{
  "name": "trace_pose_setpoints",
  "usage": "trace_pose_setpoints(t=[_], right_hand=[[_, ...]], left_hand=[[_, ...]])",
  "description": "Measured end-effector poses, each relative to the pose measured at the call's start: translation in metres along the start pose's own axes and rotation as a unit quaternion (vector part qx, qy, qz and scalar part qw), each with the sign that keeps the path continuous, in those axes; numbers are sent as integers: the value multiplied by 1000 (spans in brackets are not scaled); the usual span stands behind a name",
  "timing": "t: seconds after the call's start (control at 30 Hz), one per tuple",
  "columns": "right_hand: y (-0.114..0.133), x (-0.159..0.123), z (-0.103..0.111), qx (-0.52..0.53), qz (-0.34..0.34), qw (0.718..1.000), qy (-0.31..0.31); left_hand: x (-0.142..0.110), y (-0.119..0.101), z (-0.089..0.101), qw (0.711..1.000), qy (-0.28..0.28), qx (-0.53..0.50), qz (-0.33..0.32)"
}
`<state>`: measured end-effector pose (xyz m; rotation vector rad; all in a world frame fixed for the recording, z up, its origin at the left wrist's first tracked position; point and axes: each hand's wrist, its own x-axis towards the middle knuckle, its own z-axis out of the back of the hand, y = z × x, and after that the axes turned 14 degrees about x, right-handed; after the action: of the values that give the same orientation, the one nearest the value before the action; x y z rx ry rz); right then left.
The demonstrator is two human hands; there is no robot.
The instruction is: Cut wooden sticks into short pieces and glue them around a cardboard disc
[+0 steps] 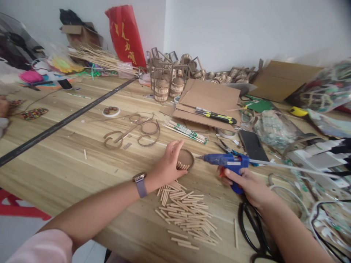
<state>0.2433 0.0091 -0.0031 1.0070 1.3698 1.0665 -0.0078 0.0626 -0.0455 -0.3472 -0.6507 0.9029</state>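
My right hand [253,186] grips a blue hot glue gun [227,159] by its handle, a finger by the red trigger and a long glue stick running out of its back. The gun's nozzle points left, a short way from the rim of a round cardboard base [186,157]. That base lies on the table, with several short wooden sticks standing along its near inner edge. Around its left side curls my left hand [167,162], thumb near those sticks and fingers at the far side. Just below, a pile of loose short wooden sticks [189,213] is spread on the wood.
Cardboard sheets [208,98] with a utility knife [216,116] lie ahead. Rings and strips [149,128] are farther left. Black-handled scissors [255,230] and a phone [253,145] are right. Small wooden baskets [161,87] stand at the back. Another person's hand [3,106] shows far left.
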Motion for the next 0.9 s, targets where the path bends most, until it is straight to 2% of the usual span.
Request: trace_pose_setpoints(t=[0.17, 0.4, 0.67, 0.9], right_hand=[[0, -1, -4, -129, -7, 992, -13], [-1, -1, -7, -210, 39, 977, 15], [2, -3, -10, -312, 84, 945, 51], [6, -8, -16, -361, 84, 926, 65]], left_hand=[[0, 0, 1, 1000, 1, -11, 7], [0, -1, 2, 1000, 1, -10, 8], [0, -1, 2, 1000, 9, -8, 11], [0, 0, 2, 1000, 10, -20, 13]])
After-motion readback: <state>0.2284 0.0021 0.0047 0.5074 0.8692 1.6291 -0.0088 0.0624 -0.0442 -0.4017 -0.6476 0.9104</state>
